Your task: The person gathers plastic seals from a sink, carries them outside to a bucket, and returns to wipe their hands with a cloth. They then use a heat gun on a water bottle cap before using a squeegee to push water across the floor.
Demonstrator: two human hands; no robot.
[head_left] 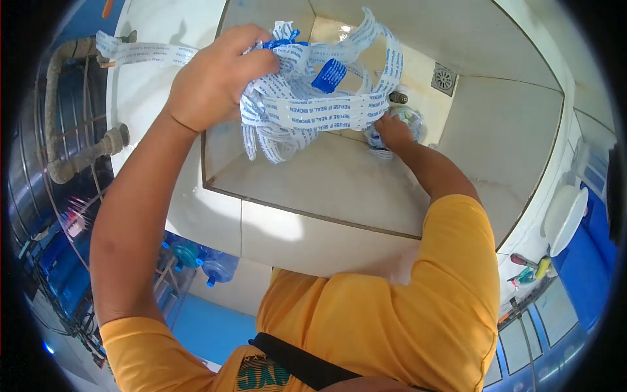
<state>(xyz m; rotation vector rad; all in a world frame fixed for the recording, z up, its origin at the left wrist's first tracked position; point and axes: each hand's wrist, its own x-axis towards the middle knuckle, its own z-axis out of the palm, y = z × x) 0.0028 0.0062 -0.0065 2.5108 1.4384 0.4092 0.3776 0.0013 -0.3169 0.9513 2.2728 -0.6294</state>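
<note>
Two bare hands work over a deep white tiled basin [496,130] w/ a square metal floor drain [443,78] in its far corner. Far left: a big steel tank [32,170] and grey pipes [62,130] running alongside the tiled ledge; below, blue water bottles [219,266] on the floor. The left hand [212,78] is raised at the basin's near-left corner, fingers clenched round a thick bunch of seal strips [313,104]. The strips are thin, flat, glossy plastic bands, white w/ blue print reading "REFUSE IF SEAL IS BROKEN"; they're tangled in loops. One loose end trails out left past the hand over the ledge, others hang down into the basin, and the longest band runs roughly left-to-right toward the right hand [394,130]. That hand is low in the basin, just below a small tap [398,98] on the back wall, fingers grasping a clear crinkled plastic item [410,121] w/ blue marks; can't tell exactly what it is. Far right: a white oval lid [565,219] leaning on the tiled rim, small tools [532,268] near it.
</note>
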